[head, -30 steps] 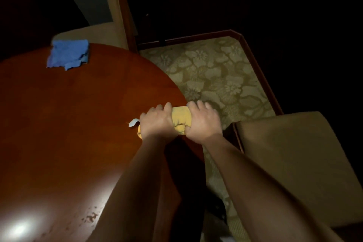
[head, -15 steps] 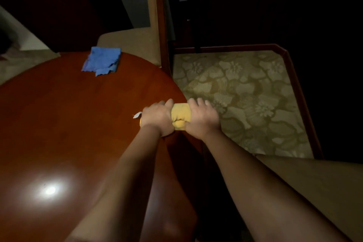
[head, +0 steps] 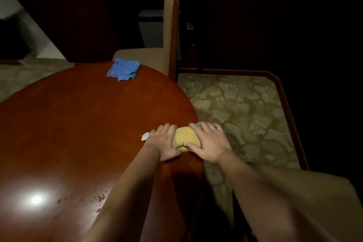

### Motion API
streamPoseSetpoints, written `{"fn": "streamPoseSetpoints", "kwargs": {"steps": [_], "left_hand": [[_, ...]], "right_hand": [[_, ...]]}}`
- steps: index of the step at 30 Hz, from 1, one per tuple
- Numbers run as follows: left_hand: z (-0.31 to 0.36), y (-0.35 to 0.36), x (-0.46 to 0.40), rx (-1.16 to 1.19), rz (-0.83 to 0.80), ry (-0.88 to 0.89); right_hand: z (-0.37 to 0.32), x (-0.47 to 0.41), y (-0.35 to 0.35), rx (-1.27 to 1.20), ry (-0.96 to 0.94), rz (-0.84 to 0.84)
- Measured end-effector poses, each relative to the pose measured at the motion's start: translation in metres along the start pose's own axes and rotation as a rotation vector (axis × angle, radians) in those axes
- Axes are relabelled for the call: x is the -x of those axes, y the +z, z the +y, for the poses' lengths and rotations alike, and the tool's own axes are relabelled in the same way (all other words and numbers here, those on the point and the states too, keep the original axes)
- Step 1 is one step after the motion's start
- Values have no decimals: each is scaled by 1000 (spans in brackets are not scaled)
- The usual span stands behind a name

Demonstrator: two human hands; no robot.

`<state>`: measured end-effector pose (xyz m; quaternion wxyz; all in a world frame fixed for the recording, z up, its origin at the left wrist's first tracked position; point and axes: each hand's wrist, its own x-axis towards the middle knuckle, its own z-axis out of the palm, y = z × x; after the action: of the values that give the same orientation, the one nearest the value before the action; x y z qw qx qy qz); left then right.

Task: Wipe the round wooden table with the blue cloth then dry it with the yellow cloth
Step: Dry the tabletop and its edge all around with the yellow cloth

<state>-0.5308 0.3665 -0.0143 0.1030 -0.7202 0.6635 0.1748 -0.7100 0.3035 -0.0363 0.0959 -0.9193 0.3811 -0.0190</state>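
Observation:
The round wooden table [head: 78, 124] fills the left half of the view. A bunched yellow cloth [head: 185, 137] sits at its right edge, between my two hands. My left hand [head: 164, 143] grips the cloth's left end, and a small white tag [head: 145, 136] pokes out beside it. My right hand [head: 211, 143] holds the right end, fingers over the far side and thumb on the near side. The blue cloth [head: 123, 69] lies crumpled at the table's far edge, apart from both hands.
A beige upholstered chair [head: 157, 51] stands behind the table by the blue cloth. Another beige seat [head: 314, 192] is at the lower right. Floral carpet [head: 245, 104] lies right of the table. Dark specks [head: 98, 197] mark the near tabletop beside a light glare [head: 36, 199].
The view has swung, so the table and blue cloth sit further right and lower. My hands stay on the yellow cloth at the table's edge; my right fingers have spread flatter.

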Motion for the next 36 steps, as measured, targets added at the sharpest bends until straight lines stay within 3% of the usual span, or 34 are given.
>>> {"fn": "streamPoseSetpoints", "kwargs": {"steps": [3,7,10,16,25,36], "left_hand": [[4,9,5,198,58,-58],[22,20,4,384,336,-243],[29,33,0,296,488,-308],[14,53,-18,130,766,-203],[-6,37,-69,78,826,-199],[-70,-13,-196,38,955,-309]], "right_hand": [[-9,-2,-1,-133,136,131],[-26,-19,6,-84,170,148],[-27,-19,19,-6,166,277],[-23,-28,37,21,136,381],[3,-86,45,22,45,485],[41,-252,35,-124,-66,489]]}}
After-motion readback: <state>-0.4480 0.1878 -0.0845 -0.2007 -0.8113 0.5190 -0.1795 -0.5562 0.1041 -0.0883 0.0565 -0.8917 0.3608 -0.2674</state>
